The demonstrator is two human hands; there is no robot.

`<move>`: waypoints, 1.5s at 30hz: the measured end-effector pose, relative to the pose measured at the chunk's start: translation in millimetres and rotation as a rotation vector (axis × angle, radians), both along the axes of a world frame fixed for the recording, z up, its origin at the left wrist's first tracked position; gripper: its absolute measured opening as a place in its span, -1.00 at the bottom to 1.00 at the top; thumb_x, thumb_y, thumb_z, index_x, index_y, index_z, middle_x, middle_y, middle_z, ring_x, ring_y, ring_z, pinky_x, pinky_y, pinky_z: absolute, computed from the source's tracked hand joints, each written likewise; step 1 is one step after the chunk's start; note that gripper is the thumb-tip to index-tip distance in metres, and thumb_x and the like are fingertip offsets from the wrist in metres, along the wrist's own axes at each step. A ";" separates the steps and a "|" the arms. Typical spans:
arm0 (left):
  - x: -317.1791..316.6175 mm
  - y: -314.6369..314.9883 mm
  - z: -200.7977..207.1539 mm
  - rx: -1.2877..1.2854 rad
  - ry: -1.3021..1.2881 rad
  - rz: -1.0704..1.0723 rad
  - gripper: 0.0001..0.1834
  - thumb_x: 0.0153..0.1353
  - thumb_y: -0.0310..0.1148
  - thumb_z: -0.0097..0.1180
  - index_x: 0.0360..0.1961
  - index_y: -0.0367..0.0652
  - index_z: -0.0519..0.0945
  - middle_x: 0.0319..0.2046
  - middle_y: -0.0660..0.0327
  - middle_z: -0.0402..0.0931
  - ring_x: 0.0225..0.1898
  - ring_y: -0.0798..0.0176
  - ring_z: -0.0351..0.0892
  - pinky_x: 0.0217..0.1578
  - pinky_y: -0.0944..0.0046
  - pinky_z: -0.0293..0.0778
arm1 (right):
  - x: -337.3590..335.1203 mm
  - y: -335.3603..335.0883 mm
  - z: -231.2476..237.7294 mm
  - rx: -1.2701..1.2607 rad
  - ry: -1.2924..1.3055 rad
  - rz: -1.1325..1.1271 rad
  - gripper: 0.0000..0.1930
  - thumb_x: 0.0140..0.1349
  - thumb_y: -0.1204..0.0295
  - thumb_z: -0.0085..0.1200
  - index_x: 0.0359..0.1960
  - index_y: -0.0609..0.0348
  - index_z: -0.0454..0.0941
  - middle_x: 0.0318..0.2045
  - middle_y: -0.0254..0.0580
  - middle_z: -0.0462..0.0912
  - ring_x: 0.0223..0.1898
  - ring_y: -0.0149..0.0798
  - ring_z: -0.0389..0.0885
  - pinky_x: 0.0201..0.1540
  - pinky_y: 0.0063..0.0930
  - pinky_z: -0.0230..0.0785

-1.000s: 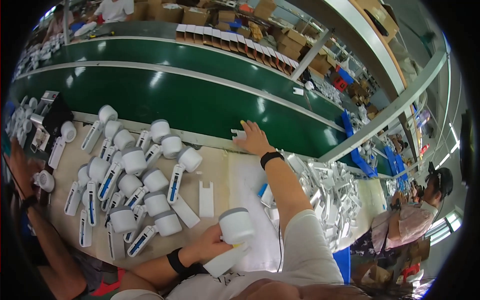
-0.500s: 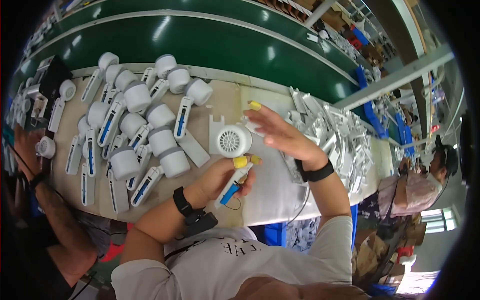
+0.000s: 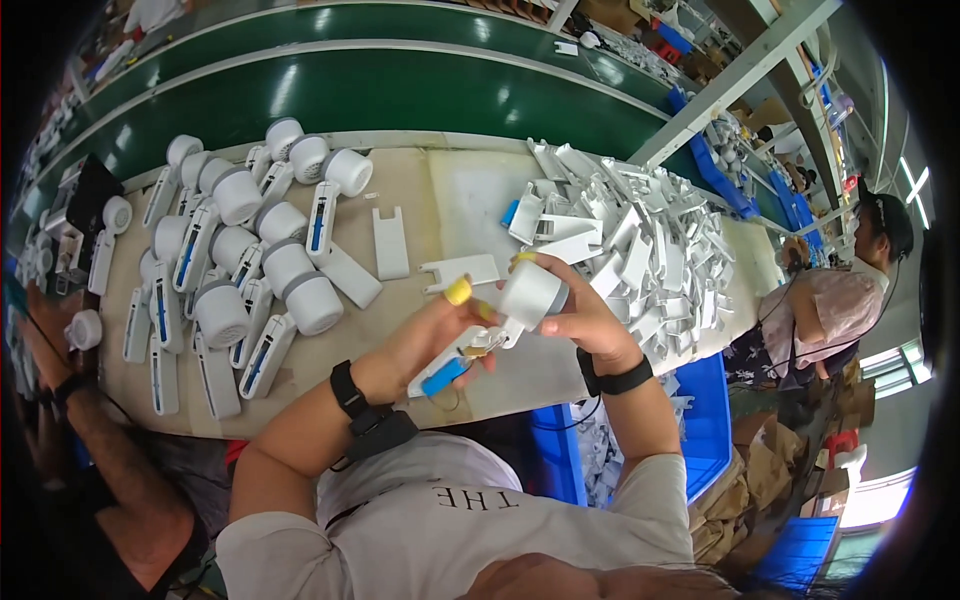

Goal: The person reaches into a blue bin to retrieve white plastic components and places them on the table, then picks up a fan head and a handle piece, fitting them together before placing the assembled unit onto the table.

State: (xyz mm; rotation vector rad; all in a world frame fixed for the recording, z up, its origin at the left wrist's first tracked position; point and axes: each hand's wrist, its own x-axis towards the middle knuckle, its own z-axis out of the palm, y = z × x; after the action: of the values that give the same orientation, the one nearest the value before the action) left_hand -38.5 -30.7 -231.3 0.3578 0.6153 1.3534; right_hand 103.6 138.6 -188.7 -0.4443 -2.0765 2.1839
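I am holding a white fan (image 3: 530, 301) between my two hands, its round head tipping toward my right side and its handle (image 3: 434, 362) slanting down toward my left. My left hand (image 3: 428, 333) is curling closed around that handle, where a blue part (image 3: 444, 377) is showing along the near side. My right hand (image 3: 590, 317) is half closed, its thumb and forefinger cupping the fan's head. Yellow covers (image 3: 457, 291) are wrapping some of my fingertips. The table (image 3: 480, 205) is spreading out below and beyond the fan. Just beyond the fan, a flat white plastic piece (image 3: 462, 271) is lying by itself, and a second one (image 3: 391, 243) is lying farther left of the fan. Many similar fans (image 3: 220, 314) are crowding together well to the left of it, while a heap of white pieces (image 3: 640, 262) is sprawling to its right. A blue bin (image 3: 708, 432) is standing lower, to the fan's right and nearer me.
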 end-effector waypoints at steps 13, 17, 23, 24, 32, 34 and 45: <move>-13.3 3.9 10.8 0.051 0.256 0.031 -0.61 0.25 -0.18 -0.14 -0.07 -0.29 0.38 -0.36 0.10 0.51 -0.47 0.25 0.56 -0.45 0.34 0.49 | 7.3 -2.7 -30.4 -0.194 -0.193 -0.085 -0.19 0.14 -0.17 -0.17 0.24 0.20 0.03 -0.09 -0.19 0.44 -0.36 -0.40 0.50 -0.52 -0.58 0.36; -18.5 -4.0 19.4 0.079 0.161 0.062 -0.63 0.25 -0.19 -0.14 -0.08 -0.28 0.38 -0.29 0.05 0.52 -0.41 0.22 0.58 -0.42 0.29 0.51 | 6.2 -19.5 -23.2 -0.483 0.052 0.015 -0.08 0.04 0.07 0.10 0.31 0.11 -0.21 0.07 -0.11 0.31 -0.15 -0.23 0.49 -0.37 -0.47 0.43; -9.5 -8.2 29.1 0.125 -0.040 0.011 -0.66 0.23 -0.27 -0.14 -0.07 -0.28 0.35 -0.30 0.03 0.51 -0.36 0.13 0.57 -0.39 0.23 0.54 | 3.9 -39.3 -26.6 0.742 0.178 -0.303 -0.06 -0.23 0.63 0.28 0.22 0.08 -0.04 0.14 0.00 0.20 0.10 -0.06 0.31 0.13 -0.26 0.19; -9.7 -8.7 28.4 0.123 -0.040 0.015 -0.66 0.23 -0.27 -0.14 -0.07 -0.28 0.35 -0.30 0.03 0.51 -0.36 0.13 0.57 -0.39 0.23 0.54 | 2.1 -34.2 -24.2 0.740 0.179 -0.299 -0.06 -0.23 0.63 0.28 0.22 0.08 -0.04 0.14 0.00 0.20 0.10 -0.06 0.31 0.13 -0.26 0.19; -15.3 1.0 15.2 -0.020 0.517 0.152 -0.76 0.16 -0.41 -0.16 -0.18 -0.31 0.39 -0.41 0.08 0.51 -0.52 0.27 0.55 -0.53 0.33 0.50 | 12.7 -3.0 8.4 0.562 0.254 -0.085 -0.25 -0.22 0.68 0.29 0.08 0.15 0.20 -0.07 -0.17 0.41 -0.01 -0.26 0.41 0.03 -0.37 0.28; -12.4 0.2 13.5 -0.001 0.512 0.165 -0.78 0.15 -0.42 -0.15 -0.21 -0.30 0.40 -0.43 0.09 0.51 -0.54 0.29 0.54 -0.55 0.34 0.48 | 9.5 3.6 15.2 0.385 0.092 -0.032 -0.22 -0.21 0.67 0.30 0.13 0.16 0.18 -0.05 -0.19 0.40 0.01 -0.28 0.40 0.05 -0.38 0.27; -9.1 0.2 11.3 -0.037 0.587 0.212 -0.85 0.06 -0.48 -0.04 -0.31 -0.29 0.38 -0.49 0.11 0.50 -0.58 0.32 0.52 -0.58 0.36 0.44 | 8.4 5.2 15.9 0.889 0.193 0.031 -0.27 -0.22 0.62 0.31 0.08 0.14 0.25 0.05 -0.16 0.36 0.05 -0.25 0.38 0.08 -0.40 0.26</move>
State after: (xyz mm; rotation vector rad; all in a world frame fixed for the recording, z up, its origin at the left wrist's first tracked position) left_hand -47.5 -30.5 -220.0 0.6852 1.1895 1.4378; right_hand 112.0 143.8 -172.8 -0.0955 -2.6221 1.0450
